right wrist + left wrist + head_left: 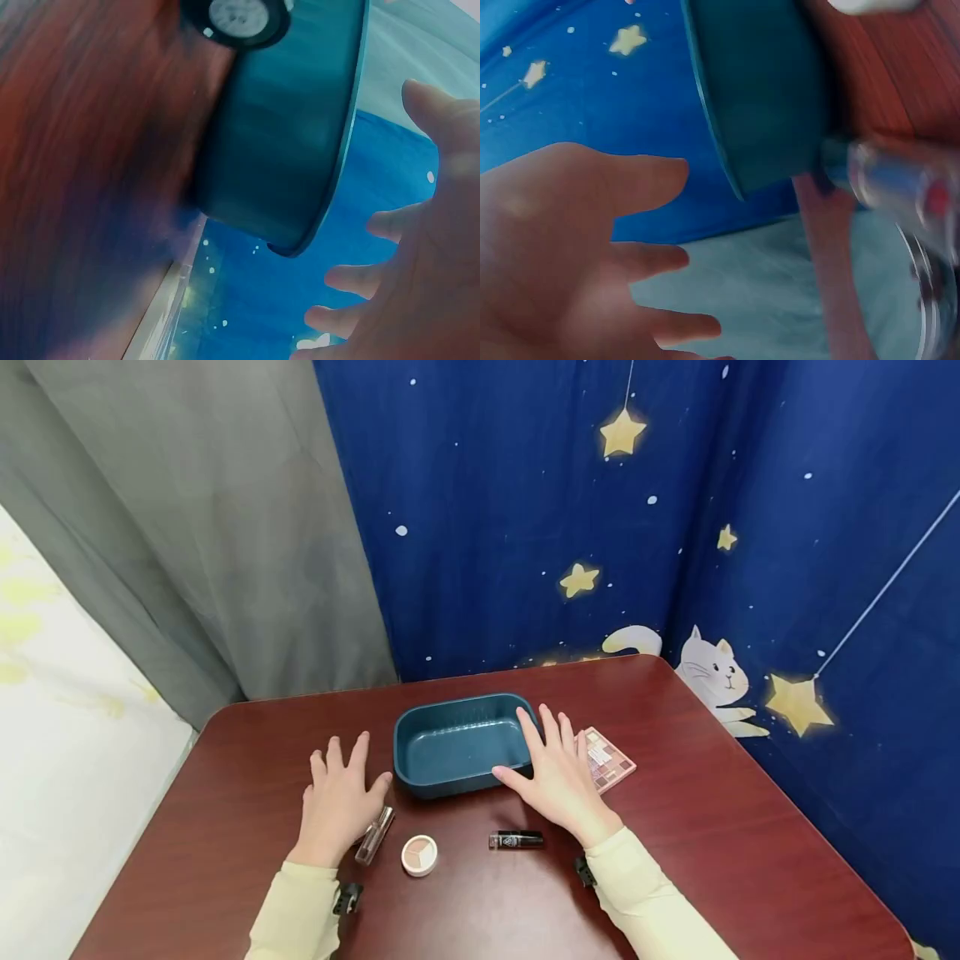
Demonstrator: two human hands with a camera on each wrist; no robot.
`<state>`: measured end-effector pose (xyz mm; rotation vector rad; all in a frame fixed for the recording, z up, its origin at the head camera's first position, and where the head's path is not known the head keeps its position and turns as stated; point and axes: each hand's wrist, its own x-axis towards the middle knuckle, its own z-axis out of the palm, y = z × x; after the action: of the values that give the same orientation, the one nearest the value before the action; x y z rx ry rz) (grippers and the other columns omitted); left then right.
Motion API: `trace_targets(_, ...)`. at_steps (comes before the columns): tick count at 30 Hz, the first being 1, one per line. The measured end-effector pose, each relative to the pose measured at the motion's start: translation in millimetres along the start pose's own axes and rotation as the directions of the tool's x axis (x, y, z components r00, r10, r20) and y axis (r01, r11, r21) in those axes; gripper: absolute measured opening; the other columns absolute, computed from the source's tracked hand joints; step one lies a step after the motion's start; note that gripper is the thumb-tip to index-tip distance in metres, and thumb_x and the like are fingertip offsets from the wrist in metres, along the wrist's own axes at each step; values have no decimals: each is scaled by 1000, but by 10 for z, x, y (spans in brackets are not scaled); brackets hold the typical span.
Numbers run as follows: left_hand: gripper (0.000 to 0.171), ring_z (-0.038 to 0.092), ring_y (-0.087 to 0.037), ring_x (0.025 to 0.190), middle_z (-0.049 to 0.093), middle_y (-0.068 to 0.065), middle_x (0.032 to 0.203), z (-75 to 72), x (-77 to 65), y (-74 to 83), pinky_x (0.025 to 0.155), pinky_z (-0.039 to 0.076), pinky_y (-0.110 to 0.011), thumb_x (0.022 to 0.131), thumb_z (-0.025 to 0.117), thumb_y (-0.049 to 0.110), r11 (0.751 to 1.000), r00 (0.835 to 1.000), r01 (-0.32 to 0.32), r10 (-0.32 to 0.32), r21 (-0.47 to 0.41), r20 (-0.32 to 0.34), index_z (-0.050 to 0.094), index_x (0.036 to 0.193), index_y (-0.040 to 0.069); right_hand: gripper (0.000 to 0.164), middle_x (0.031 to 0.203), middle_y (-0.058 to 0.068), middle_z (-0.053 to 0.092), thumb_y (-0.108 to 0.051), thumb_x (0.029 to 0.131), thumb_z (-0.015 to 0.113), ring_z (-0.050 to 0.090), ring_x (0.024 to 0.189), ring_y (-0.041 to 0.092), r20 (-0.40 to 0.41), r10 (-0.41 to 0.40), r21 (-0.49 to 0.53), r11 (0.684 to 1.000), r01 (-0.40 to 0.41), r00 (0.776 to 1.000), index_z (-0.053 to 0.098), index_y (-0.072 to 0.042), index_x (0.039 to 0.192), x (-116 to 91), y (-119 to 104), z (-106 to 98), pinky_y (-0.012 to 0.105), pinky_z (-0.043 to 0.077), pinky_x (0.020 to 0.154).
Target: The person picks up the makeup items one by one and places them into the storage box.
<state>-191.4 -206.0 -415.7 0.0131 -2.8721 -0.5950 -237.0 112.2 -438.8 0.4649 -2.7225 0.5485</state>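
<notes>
A dark teal bin [461, 747] stands on the table, between my two hands. To its left my left hand [337, 802] is spread with straight fingers, holding nothing, near a lip gloss tube [376, 835] partly hidden by the hand. My right hand [562, 781] is spread over the bin's right end, thumb and fingers apart; whether it touches the rim I cannot tell. An eyeshadow palette [611, 762] lies partly behind that hand. Nearer me are a round three-shade compact [419, 856] and a small black tube [516, 840], whose round end [240, 15] shows in the right wrist view.
The reddish-brown table [465, 910] has rounded far corners. A grey curtain [225, 543] and a blue starry curtain [510, 527] hang right behind its far edge. Along the right side the blue cloth continues. A blurred clear tube [904, 184] appears in the left wrist view.
</notes>
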Motion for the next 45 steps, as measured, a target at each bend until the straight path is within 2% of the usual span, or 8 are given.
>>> trace_targets(4,72,26,-57,134,27,-36,152,6,65,-118,87,43,-73,95,64,36,999,999,17,-19,34,44,36,154,5,99,163,17,21,-79,86,52,17,147,46,40,3,-14,1000,-2,999,21,-25,162,110,82,7,72,11,111)
trace_targets(7,73,31,-56,132,32,-35,149,50,87,-182,88,45,-71,94,65,40,998,995,29,-34,57,89,39,153,5,101,164,17,20,-82,85,48,15,148,45,70,12,-46,999,-8,998,20,-24,163,180,160,29,71,9,112)
trace_targets(13,74,44,-52,124,47,-33,138,129,32,-277,86,48,-67,88,73,43,997,989,12,-22,71,145,50,146,4,103,164,17,22,-84,86,41,15,148,46,121,17,-70,998,-9,993,20,-18,162,235,261,73,69,7,114)
trace_targets(17,69,49,-49,111,52,-31,126,146,2,-307,77,51,-63,87,75,42,997,990,5,-16,74,142,56,141,5,104,164,17,22,-84,87,39,15,148,46,153,15,-71,997,-5,988,21,-14,162,231,283,83,70,7,113)
trace_targets(24,52,48,-48,105,52,-31,124,164,24,-329,76,51,-61,89,72,28,998,989,6,-15,62,145,63,135,5,101,164,15,22,-82,89,38,14,149,45,194,15,-69,998,-2,981,25,-12,161,227,295,81,71,7,112)
trace_targets(31,54,50,-45,95,54,-28,112,194,-12,-335,70,51,-53,82,80,31,998,987,6,-15,56,157,68,127,4,103,165,13,21,-84,88,35,13,150,43,209,14,-85,996,4,978,24,-11,161,239,309,100,71,7,112)
trace_targets(36,56,50,-46,92,52,-28,104,197,-52,-317,66,50,-56,77,84,34,997,988,29,-39,69,147,69,119,1,107,166,13,19,-84,88,37,13,150,43,211,26,-83,997,-9,977,20,-7,161,233,316,115,71,6,112)
trace_targets(45,41,51,-41,86,57,-21,98,164,-32,-297,62,51,-53,75,82,23,995,989,29,-42,92,141,69,107,0,108,166,12,18,-85,87,34,16,150,41,211,29,-89,996,-10,977,18,-8,161,250,324,133,71,9,112)
